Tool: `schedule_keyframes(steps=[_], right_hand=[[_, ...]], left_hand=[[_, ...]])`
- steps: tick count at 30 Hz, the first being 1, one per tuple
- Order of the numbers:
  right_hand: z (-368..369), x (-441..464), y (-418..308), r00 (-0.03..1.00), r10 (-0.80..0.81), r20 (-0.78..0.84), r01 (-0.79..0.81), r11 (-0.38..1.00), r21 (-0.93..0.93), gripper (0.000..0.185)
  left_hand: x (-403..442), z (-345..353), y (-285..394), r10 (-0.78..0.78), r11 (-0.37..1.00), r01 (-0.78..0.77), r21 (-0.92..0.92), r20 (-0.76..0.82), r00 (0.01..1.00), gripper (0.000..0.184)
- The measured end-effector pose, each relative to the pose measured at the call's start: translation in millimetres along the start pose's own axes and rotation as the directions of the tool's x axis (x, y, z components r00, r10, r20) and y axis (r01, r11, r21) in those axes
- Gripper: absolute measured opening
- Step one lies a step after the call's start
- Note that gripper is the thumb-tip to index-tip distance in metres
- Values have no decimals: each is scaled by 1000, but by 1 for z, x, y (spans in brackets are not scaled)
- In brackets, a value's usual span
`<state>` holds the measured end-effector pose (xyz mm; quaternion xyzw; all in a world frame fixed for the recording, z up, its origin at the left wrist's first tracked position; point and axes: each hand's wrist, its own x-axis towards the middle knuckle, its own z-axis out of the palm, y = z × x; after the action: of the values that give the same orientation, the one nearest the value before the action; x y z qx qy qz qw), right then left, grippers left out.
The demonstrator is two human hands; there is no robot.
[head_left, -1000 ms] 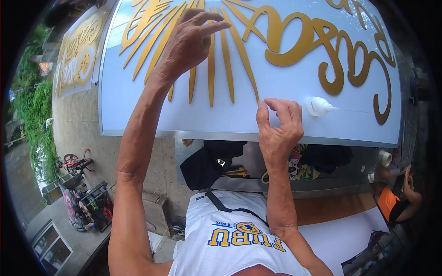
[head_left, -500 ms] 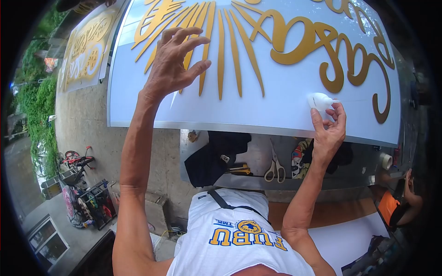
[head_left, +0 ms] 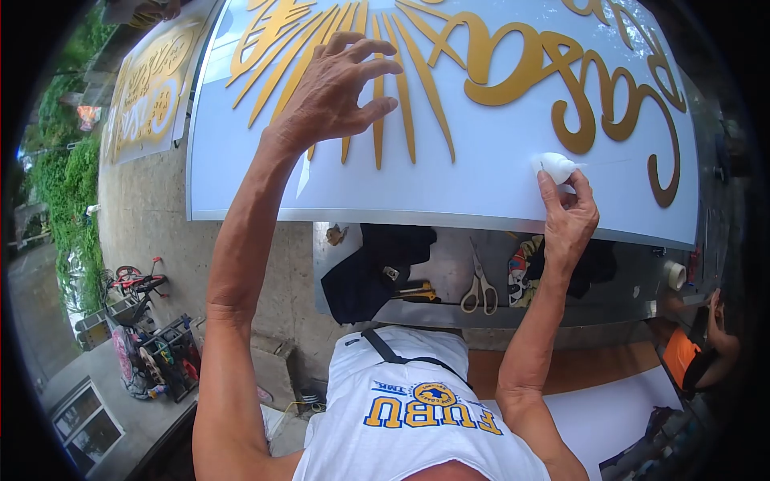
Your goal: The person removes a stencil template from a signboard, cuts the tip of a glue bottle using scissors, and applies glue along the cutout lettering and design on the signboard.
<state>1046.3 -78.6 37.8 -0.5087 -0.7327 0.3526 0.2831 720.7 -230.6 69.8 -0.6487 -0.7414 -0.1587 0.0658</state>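
Left hand (head_left: 329,96) released, fingers parted and curled, over flat, tapering gold strips (head_left: 378,148), left of centre on a glossy white board (head_left: 481,176). Right hand (head_left: 571,220) at a small white plastic bottle (head_left: 553,164), near right on the board, thumb against its side; closure of grip impossible to tell.

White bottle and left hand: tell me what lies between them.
Between the white bottle and left hand, the head view shows tapered gold strips, then bare white board nearer the bottle.
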Motion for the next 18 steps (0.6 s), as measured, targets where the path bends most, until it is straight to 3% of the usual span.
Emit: schedule_keyframes(steps=[5,8,10,13,18], right_hand=[[-4,-2,2,1000,8,26,-10,997,80,39],[-9,-7,-6,997,-74,32,66,976,208,36],[-13,-12,-14,991,-117,68,78,906,416,32],[-15,-29,-27,991,-119,68,70,867,494,29],[-17,-47,-21,973,-151,177,66,909,411,29]], left_hand=[[-7,-2,-4,-52,996,52,-78,-3,999,35],[-18,-3,-4,-77,992,78,-95,7,997,36],[-23,-3,-3,-89,993,90,-79,15,996,36],[-26,-5,-1,-89,995,89,-35,-17,996,36],[-12,-3,9,-118,989,118,84,-12,993,43]])
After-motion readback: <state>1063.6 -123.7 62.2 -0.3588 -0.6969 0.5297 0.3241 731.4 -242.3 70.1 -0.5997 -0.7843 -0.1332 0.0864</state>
